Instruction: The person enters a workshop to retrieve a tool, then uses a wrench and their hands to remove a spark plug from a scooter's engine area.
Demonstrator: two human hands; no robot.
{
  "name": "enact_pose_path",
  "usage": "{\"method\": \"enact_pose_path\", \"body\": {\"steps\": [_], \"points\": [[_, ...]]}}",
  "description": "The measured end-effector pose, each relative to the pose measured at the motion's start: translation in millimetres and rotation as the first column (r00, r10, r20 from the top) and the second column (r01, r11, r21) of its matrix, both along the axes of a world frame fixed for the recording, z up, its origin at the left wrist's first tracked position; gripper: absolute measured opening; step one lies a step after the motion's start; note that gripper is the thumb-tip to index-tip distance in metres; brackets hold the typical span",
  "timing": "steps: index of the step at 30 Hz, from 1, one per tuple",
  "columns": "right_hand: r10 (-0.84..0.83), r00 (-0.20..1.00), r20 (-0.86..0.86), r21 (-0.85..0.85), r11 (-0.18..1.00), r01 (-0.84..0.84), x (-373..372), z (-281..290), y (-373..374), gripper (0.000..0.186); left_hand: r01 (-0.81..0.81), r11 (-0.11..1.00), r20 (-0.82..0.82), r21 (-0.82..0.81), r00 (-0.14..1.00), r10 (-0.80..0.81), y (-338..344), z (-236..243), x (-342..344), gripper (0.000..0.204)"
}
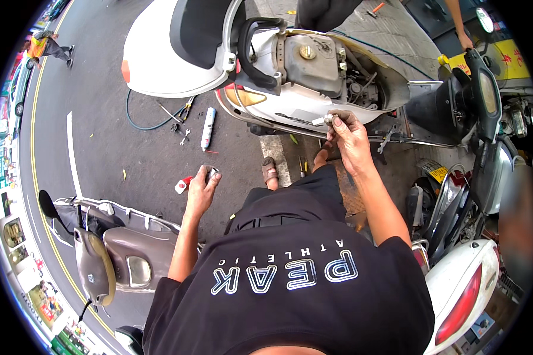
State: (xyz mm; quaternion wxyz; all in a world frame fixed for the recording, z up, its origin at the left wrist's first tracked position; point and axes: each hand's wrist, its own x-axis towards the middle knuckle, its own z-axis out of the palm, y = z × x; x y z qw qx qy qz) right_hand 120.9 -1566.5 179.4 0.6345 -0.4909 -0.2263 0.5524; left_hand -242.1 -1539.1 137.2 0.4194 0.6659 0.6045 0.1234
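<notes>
My right hand [352,141] is raised beside the white scooter [302,109]. Its thumb and fingers pinch a spark plug [322,120] whose white end points left. Lower and farther left, above the road, my left hand [201,192] is closed around a small metal piece [212,173]; fingers hide most of it. The scooter's seat [201,35] is tipped up, baring a grey tank [314,68] with a yellow cap [307,52] and the engine [363,89] in the open body. A red and white bottle [182,186] lies near my left hand.
A spray can [208,129], pliers [188,106] and a wrench [185,137] lie on the road. Another wrench [387,139] rests by the footboard. A brown scooter [121,254] stands left; parked ones crowd the right. Someone's hand [465,41] grips the handlebar. A pedestrian [44,46] is far left.
</notes>
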Motion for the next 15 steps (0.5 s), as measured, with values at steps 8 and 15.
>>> {"method": "enact_pose_path", "body": {"steps": [8,15], "points": [[0.065,0.995,0.074,-0.018,0.998,-0.064,-13.8,-30.9,0.8,0.021,0.100,0.995,0.017,-0.001,0.995,-0.100,-5.3,2.6,8.1,0.029],[0.279,0.869,0.408,-0.572,0.820,0.005,-7.6,-151.6,-10.8,0.033,0.199,0.980,-0.085,-0.018,0.976,-0.200,-14.3,-21.9,7.5,0.033]]}}
